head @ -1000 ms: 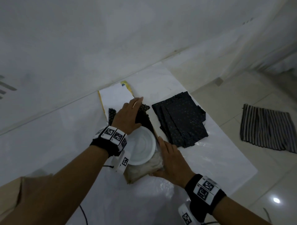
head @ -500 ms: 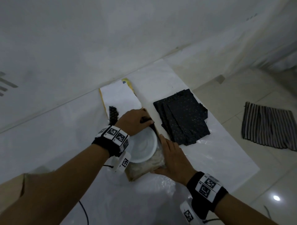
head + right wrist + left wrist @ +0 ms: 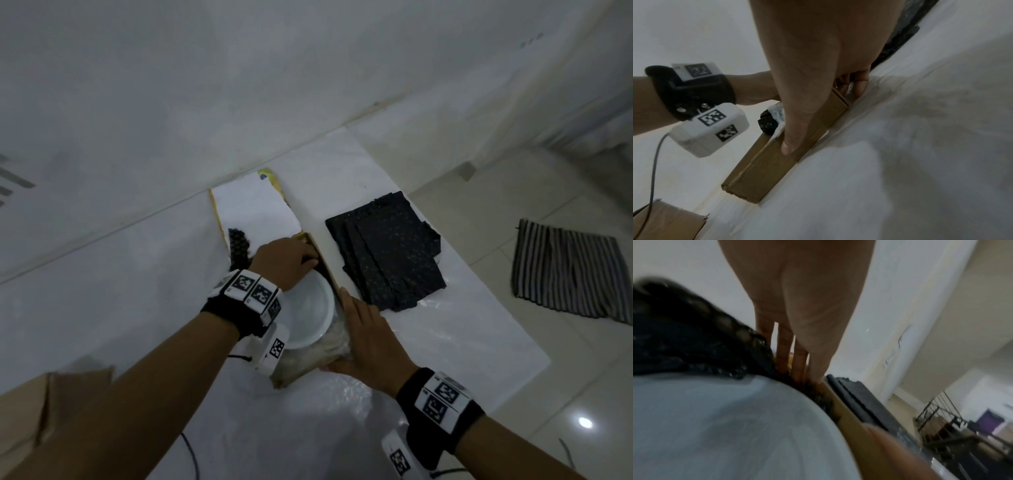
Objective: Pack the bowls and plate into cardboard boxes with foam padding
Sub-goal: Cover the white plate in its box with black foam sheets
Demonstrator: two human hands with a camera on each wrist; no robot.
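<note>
White floor sheeting (image 3: 428, 342) bears a shallow brown cardboard box (image 3: 325, 263) holding a round white bowl (image 3: 308, 308). Left hand (image 3: 284, 262), flat before, now pushes black dimpled foam (image 3: 238, 243) down beside it, nearly seated; right hand (image 3: 366, 335) braces the box, flat.

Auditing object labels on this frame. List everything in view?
cardboard box: 1, brown, centre of sheet
bowl: 1, white, inside box
foam padding: 1, black, box's far end
foam sheets: 1 stack, black, right of box
panel: 1, white, yellow-edged, behind box
second cardboard box: 1, brown, near left
striped cloth: 1, dark and pale, floor right
plastic sheet: 1, white, on floor
left hand: 1, fingers pressing padding into box
right hand: 1, flat against box's right wall
</note>
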